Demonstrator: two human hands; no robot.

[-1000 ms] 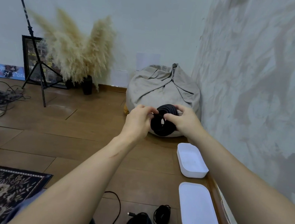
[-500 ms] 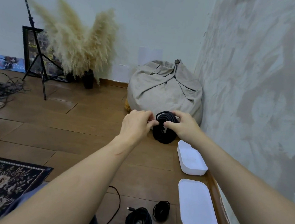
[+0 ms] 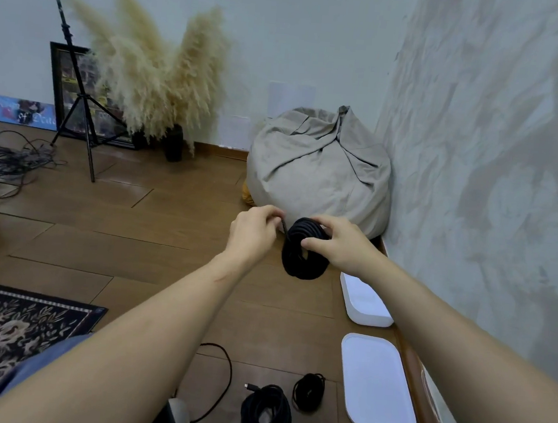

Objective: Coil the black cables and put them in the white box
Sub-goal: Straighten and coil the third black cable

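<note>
Black coil (image 3: 303, 260) between the fingers (image 3: 312, 244)

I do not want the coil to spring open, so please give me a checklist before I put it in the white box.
1. Grip: right hand holds thick black cable coil: ok.
2. Loose end secured: cannot tell; left hand pinches it.
3. Opening: white plastic box is open, flat white lid lies beside it: ok.
4. Room inside: cannot tell; right forearm hides part.
5. Other cables coiled: not ok; thin dark cable lies loose on wooden floor.
</note>
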